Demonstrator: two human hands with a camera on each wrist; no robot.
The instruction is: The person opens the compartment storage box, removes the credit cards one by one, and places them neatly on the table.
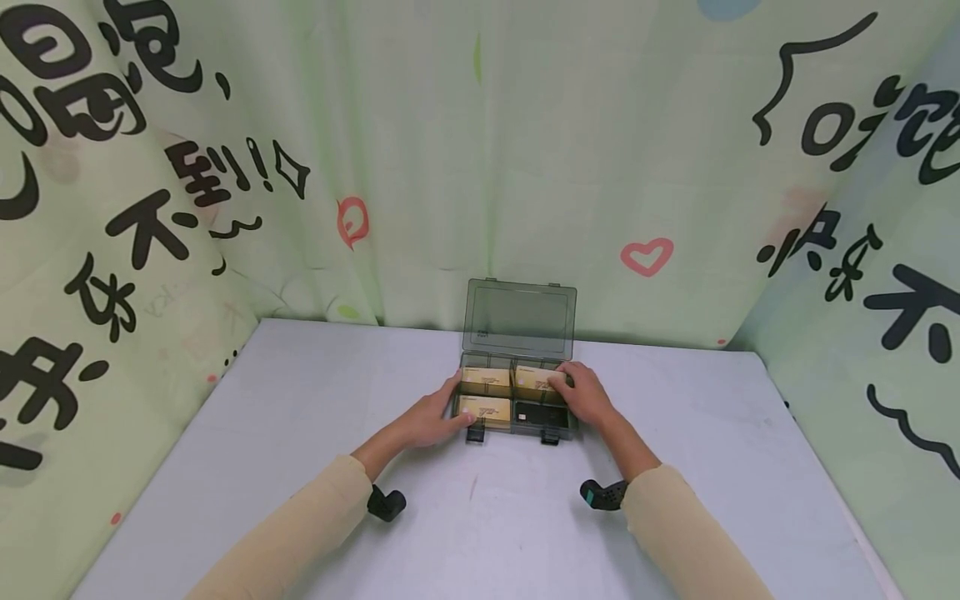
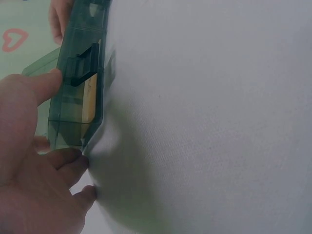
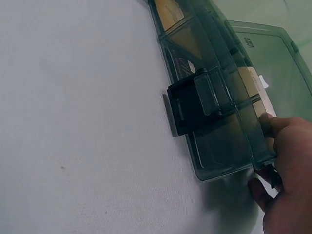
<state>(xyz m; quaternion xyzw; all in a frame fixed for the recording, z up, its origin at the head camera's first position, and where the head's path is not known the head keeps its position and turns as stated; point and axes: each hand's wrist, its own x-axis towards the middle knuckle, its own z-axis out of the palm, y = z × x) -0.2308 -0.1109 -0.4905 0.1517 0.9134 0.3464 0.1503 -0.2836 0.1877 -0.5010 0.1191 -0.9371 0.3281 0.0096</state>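
Note:
A translucent dark-green plastic divided case (image 1: 517, 429) lies on the table with its lid (image 1: 520, 317) raised at the back. Small yellow boxes sit in it: one at back left (image 1: 486, 381), one at front left (image 1: 483, 410), one at back right (image 1: 531, 379). A black item (image 1: 542, 415) with a small white mark lies in the front right compartment. My left hand (image 1: 435, 419) grips the case's left side, its thumb near the front latch (image 2: 87, 67). My right hand (image 1: 587, 392) pinches the right end of the back right box, with other fingers outside the case wall.
The white-covered table (image 1: 300, 400) extends around the case. A pale green printed curtain (image 1: 480, 167) stands behind the table and on both sides. Black wrist devices (image 1: 386, 503) show at both sleeves. Two black latches (image 1: 550, 437) stick out from the case's front edge.

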